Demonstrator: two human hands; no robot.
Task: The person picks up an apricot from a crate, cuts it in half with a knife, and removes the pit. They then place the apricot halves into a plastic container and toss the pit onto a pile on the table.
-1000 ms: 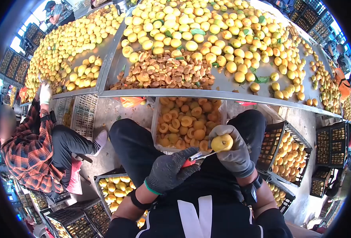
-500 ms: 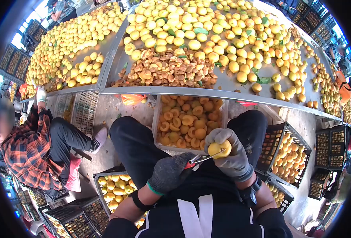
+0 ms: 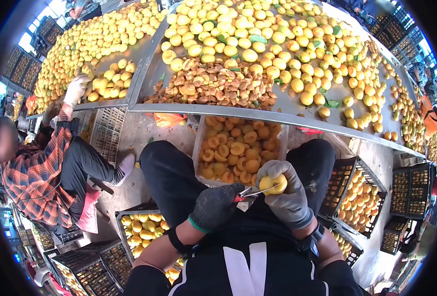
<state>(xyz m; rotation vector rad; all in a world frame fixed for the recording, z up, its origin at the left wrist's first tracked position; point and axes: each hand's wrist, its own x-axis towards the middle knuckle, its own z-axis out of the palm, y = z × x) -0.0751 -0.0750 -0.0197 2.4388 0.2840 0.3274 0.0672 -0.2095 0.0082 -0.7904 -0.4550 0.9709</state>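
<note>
My left hand (image 3: 214, 207), in a dark grey glove with a green cuff, is closed around a red-handled cutting tool (image 3: 239, 198). Its thin metal end reaches to a yellow apricot (image 3: 269, 186). My right hand (image 3: 288, 198), in a light grey glove, grips that apricot between thumb and fingers. A cut line runs across the fruit where the metal meets it; how deep the metal sits is hidden. Just beyond my hands, between my knees, a pale crate (image 3: 197, 160) holds apricot halves (image 3: 238, 148).
A metal table (image 3: 213, 109) ahead carries whole apricots (image 3: 307, 74) and a heap of brown pits (image 3: 218, 84). Black crates of fruit stand at my left (image 3: 121, 217) and right (image 3: 359, 197). A co-worker in a plaid shirt (image 3: 38, 180) sits at left, one gloved hand over the table.
The metal end now lies across the apricot's cut line, and the fruit has turned slightly in my right hand. The co-worker's gloved hand has moved up and right onto the table.
</note>
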